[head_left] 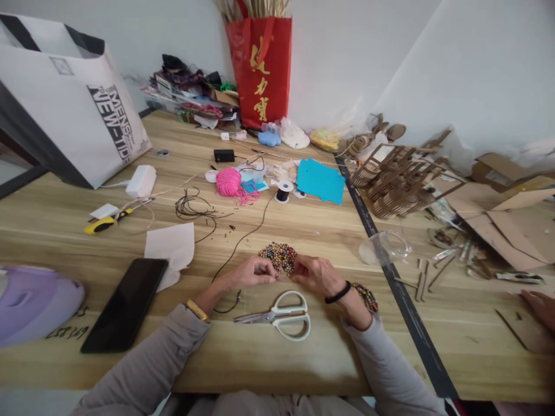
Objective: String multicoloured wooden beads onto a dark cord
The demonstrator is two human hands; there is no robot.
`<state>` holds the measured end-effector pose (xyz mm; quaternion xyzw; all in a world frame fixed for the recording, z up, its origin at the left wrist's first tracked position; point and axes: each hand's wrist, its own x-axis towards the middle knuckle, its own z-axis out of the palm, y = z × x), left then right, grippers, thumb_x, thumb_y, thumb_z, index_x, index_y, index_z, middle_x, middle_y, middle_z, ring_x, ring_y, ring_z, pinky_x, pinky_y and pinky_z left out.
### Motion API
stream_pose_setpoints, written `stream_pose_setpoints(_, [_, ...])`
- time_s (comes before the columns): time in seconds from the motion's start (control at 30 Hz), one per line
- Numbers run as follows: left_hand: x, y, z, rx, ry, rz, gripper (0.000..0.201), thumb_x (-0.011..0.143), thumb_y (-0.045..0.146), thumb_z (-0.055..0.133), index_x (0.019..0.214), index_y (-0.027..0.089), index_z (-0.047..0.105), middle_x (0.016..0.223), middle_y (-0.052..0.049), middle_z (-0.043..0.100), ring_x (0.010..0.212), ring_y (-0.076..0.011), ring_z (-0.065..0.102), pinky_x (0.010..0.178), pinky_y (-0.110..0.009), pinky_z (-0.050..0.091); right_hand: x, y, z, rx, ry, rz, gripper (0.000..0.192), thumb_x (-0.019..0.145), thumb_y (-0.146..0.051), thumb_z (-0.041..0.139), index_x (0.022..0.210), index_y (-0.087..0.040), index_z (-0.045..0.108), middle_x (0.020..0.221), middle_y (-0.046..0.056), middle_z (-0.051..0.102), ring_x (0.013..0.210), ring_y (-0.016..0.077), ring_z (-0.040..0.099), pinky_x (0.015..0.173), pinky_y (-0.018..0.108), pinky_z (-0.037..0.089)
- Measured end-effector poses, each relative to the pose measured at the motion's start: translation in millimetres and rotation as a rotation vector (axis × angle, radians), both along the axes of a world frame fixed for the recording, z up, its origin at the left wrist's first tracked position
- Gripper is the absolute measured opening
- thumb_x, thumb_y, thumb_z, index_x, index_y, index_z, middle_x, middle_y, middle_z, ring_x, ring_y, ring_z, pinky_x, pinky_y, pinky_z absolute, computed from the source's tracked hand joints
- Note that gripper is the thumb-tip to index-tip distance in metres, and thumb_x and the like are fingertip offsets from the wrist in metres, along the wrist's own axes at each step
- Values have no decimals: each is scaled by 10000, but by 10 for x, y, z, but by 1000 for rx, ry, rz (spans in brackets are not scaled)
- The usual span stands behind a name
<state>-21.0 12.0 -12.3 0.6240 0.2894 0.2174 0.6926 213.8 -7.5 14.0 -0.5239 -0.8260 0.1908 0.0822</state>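
Observation:
A small heap of multicoloured beads (pixel 278 254) lies on the table between my hands. My left hand (pixel 256 270) is closed in a pinch at the left edge of the heap, a dark cord tip showing at its fingertips. The black cord (pixel 247 236) runs from a spool (pixel 283 192), passes by my left wrist and loops below it, with a few beads threaded near the loop. My right hand (pixel 318 275) has its fingers pressed together at the heap's right edge; what they hold is hidden. White-handled scissors (pixel 291 315) lie just below both hands.
A black phone (pixel 125 305) and white paper (pixel 171 248) lie to the left. A beaded string (pixel 365 296) rests by my right wrist. Pink yarn (pixel 228 182), blue sheets (pixel 321 181) and a yellow cutter (pixel 106 222) are farther back. Another person's hand (pixel 539 307) is at far right.

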Motion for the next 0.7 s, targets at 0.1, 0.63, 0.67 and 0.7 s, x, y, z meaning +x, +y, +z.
stream_pose_setpoints(0.1, [1,-1,2,-20,-17,5,283,734,355,728,763,102,605,974,-147,718,967,-220,660,856,-341,473,-37,-15,-32,9,11,-2,103,745,-185,675,747,-186,573,682,-18,633,595,107,526,551,212,256])
stream_pose_setpoints(0.63, [3,9,-23,9,-7,16,255,723,333,730,747,112,603,951,-133,724,924,-208,666,851,-336,483,-187,-37,-227,204,79,44,81,809,-128,600,758,-179,561,695,3,625,614,120,540,573,216,294])
stream_pose_setpoints(0.67, [2,6,-17,2,-11,18,248,718,328,734,742,117,607,948,-123,726,920,-205,666,850,-332,484,-190,-38,-239,212,86,45,83,811,-126,595,758,-178,559,691,3,621,612,120,538,573,217,296])
stream_pose_setpoints(0.7, [1,2,-11,-8,-16,29,240,711,323,741,735,122,613,940,-114,729,913,-204,668,846,-329,487,-191,-38,-248,218,95,45,84,811,-124,593,757,-178,557,688,3,618,610,119,535,571,217,299])
